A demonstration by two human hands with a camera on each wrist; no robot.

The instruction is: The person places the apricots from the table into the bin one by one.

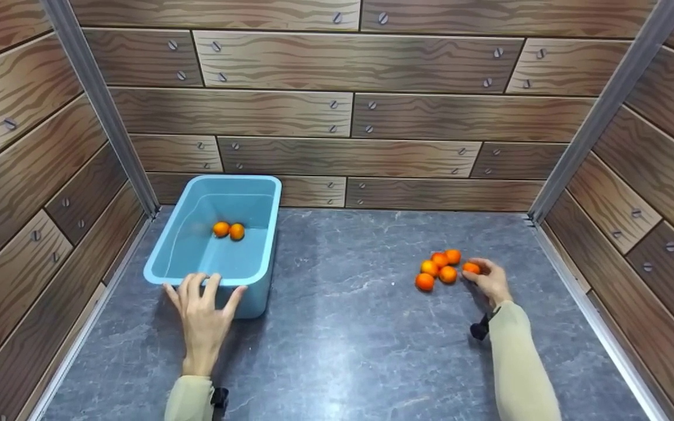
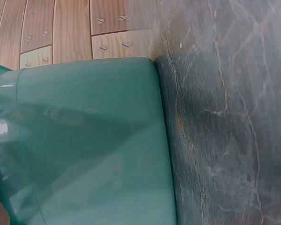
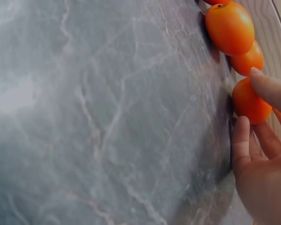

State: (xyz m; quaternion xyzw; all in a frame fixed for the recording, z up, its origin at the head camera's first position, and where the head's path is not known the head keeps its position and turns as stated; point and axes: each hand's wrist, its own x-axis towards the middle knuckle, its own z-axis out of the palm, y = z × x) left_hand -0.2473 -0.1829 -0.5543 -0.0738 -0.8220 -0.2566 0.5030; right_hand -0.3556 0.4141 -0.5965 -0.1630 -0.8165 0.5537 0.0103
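Note:
At the near end of a blue plastic bin point(image 1: 270, 234), my left hand point(image 1: 202, 321) grips the rim, fingertips hooked over it and thumb spread along the outer wall. The bin's outside fills much of the left wrist view. Two small orange fruits point(image 1: 229, 230) lie on the bin's floor. Over on the right, my right hand point(image 1: 492, 283) pinches a smooth, oval orange fruit point(image 3: 248, 101) between thumb and fingertips, down at the tabletop. Just left of it sits a cluster of several like fruits point(image 1: 439, 268).
Grey marbled tabletop point(image 1: 343, 304) lies between the bin and the fruit cluster. Wood-plank-patterned walls point(image 1: 337, 111) enclose the back and both sides, with metal strips point(image 1: 583, 105) at the corners. The bin stands near the back left corner.

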